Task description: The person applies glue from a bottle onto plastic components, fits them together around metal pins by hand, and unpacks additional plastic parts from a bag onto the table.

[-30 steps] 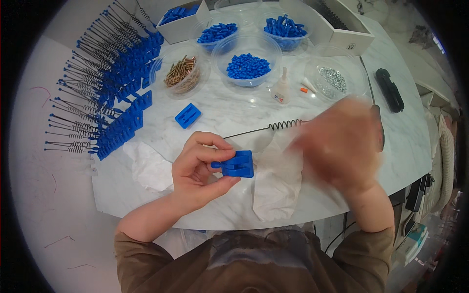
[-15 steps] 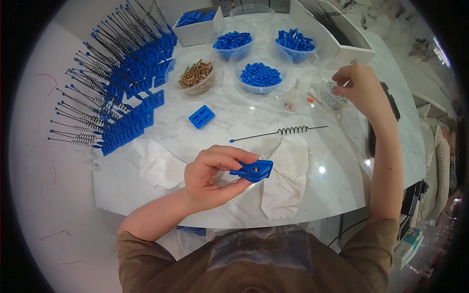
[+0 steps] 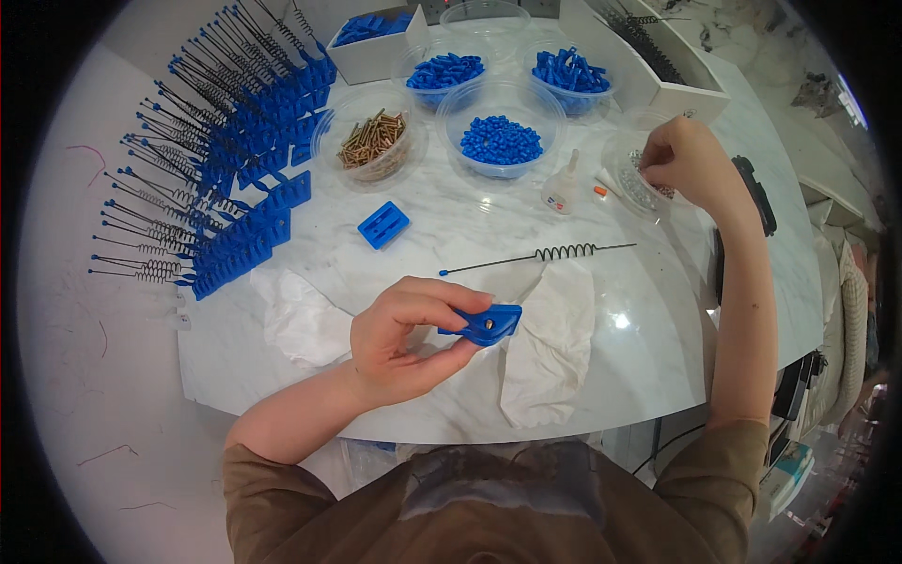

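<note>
Between thumb and fingers, my left hand point(image 3: 399, 338) grips a blue plastic clip point(image 3: 492, 325) over the near part of the table. A brass-coloured screw end shows in a hole on the clip's side. My right hand point(image 3: 691, 164) dips, fingertips pinched together, into a clear bowl of small silvery metal pieces point(image 3: 635, 177), probably nuts; whatever is in the pinch is hidden. Beyond the clip lies a dark spring rod point(image 3: 564, 252) with a coil and a blue tip. A flat blue block with two slots point(image 3: 383, 226) rests farther left.
Clear bowls hold brass-coloured screws point(image 3: 374, 139), blue beads point(image 3: 501, 141) and blue plastic parts point(image 3: 445, 71). A small glue bottle point(image 3: 561, 188) stands beside an orange cap point(image 3: 599, 191). Finished-looking clips with springs point(image 3: 246, 240) line the left edge. White tissues point(image 3: 550, 343) lie near me.
My right hand has lowered slightly into the bowl, and its fingertips have closed together. My left hand keeps its hold on the clip, almost still.
</note>
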`<state>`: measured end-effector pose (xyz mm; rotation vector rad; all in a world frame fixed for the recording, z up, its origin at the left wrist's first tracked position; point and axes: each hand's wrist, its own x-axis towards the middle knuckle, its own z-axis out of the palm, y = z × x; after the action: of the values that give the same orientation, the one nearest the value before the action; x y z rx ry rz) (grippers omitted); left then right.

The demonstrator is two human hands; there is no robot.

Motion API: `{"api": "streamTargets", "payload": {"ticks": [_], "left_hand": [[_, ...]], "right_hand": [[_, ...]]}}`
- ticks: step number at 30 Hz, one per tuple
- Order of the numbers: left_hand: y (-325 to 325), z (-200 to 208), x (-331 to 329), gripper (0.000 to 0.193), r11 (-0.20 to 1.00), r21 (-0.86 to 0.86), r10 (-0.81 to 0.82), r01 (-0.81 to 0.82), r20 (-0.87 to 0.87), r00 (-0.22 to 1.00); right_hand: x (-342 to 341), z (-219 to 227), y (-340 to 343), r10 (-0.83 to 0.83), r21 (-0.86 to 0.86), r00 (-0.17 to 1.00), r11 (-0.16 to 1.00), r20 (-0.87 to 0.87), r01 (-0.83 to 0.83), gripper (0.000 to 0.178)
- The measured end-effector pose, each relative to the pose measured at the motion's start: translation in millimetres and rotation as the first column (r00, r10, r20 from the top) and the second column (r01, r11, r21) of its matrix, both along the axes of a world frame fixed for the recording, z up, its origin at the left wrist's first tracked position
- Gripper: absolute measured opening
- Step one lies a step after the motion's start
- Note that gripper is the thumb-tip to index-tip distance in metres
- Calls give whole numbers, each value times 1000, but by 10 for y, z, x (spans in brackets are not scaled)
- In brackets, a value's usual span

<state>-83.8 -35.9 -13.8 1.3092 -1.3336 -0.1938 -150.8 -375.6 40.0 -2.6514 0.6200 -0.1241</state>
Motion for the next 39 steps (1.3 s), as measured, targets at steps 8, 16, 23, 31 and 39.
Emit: {"api": "streamTargets", "payload": {"ticks": [8,16,23,31,39], "left_hand": [[-29,-26,-27,44,999,3,46,-47,-264,963],[-30,-38,6,45,999,24,53,-48,-336,940],[-10,-69,21,46,999,20,54,-50,-328,943],[-32,11,0,49,997,52,75,-56,-497,865],[9,-26,16,49,995,-26,85,-100,-341,936]], "right_hand": [[34,5,17,47,-25,995,998,-91,-50,9],[-79,-76,-30,100,-292,986,955,132,-57,11],[-196,221,1019,205,-61,541,961,816,-271,13],[-258,-87,1315,82,483,698,665,711,-570,9],[-284,-103,1362,-46,701,781,477,622,-530,10]]}}
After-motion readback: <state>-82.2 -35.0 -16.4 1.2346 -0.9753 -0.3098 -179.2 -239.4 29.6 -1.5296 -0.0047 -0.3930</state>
